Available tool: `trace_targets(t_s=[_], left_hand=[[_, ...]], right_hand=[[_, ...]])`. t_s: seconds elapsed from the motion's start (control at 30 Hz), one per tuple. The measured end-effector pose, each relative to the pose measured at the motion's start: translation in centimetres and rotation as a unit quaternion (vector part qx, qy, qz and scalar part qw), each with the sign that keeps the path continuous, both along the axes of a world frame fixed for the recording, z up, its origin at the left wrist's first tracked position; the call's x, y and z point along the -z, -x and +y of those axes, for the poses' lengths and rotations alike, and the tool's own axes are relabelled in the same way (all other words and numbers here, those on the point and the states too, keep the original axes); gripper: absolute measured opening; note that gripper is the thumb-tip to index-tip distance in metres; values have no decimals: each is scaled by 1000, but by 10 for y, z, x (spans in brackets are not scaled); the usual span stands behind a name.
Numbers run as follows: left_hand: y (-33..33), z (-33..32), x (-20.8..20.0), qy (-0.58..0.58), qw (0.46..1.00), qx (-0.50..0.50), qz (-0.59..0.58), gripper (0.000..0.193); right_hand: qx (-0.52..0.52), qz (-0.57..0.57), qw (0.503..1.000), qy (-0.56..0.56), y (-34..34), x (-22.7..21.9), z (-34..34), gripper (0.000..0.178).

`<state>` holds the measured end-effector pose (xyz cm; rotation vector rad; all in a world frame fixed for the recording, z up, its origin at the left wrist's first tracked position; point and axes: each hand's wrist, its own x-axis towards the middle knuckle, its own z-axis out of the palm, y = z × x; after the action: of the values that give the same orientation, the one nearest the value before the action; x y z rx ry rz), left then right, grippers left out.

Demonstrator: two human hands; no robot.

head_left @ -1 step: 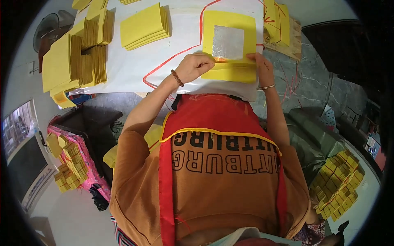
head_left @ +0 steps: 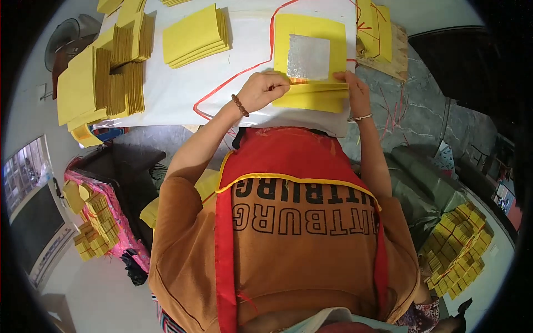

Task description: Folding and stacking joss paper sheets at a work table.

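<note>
A yellow paper sheet (head_left: 337, 33) with a silver foil square (head_left: 310, 55) at its middle lies at the table's near right. Its near edge is lifted into a narrow fold (head_left: 319, 89) running between my two hands. The fold's left end is pinched by my left hand (head_left: 262, 92), fingers closed and a beaded bracelet on the wrist. At the other end, my right hand (head_left: 357, 90) grips the fold with curled fingers; a thin bangle circles that wrist. Yellow paper also shows below the fold. An orange strip (head_left: 297, 80) peeks out beside the left fingertips.
Folded yellow paper stacks (head_left: 78, 89) crowd the table's left, with a smaller stack (head_left: 194, 36) nearer the middle. Red string (head_left: 236, 76) crosses the white tabletop (head_left: 166, 94). Tied yellow bundles (head_left: 375, 33) stand off the right edge; more bundles (head_left: 458, 250) are piled at lower right.
The fold at the sheet's near edge stands up more and looks wider than before. Both hands stay in nearly the same place.
</note>
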<state>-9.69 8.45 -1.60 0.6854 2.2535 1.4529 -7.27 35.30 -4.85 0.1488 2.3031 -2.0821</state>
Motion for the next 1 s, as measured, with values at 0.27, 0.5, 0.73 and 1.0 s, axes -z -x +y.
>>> trace_targets(t_s=[0.27, 0.5, 0.73, 1.0], left_hand=[[4, 2, -6, 3, 995, -27, -100, 15], [9, 3, -19, 19, 987, -24, -160, 17], [12, 2, -15, 2, 981, -48, -186, 17], [20, -6, -18, 105, 981, 73, 146, 51]], right_hand=[[6, -32, 998, 47, 1, -1, -1, 34], [-1, -25, 999, 33, 0, -3, -2, 35], [-66, 95, 993, 0, -7, 18, 9, 24], [-32, -27, 991, 124, -3, 22, 6, 24]])
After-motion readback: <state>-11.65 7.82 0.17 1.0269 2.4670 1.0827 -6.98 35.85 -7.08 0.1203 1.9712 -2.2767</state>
